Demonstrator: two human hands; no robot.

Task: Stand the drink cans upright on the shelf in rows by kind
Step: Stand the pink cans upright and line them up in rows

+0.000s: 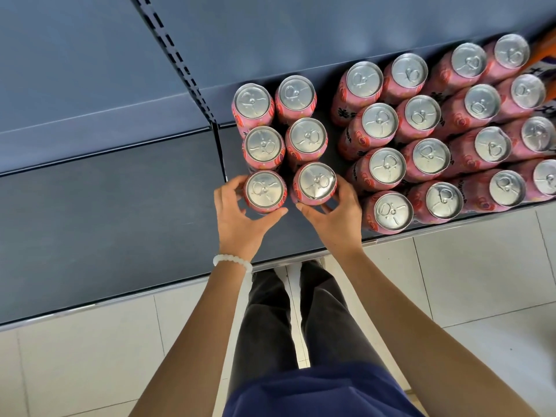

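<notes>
Pink drink cans stand upright on a dark grey shelf. A small block of two columns stands at the shelf's middle. My left hand grips the front left can of that block, fingers curled round its side. My right hand grips the front right can the same way. Behind them stand several more pink cans. To the right, a larger block of pink cans fills the shelf in several rows.
The shelf's left half lies bare, split by a slotted upright at the back. An orange package shows at the far right edge. Below the shelf's metal front edge are a white tiled floor and my legs.
</notes>
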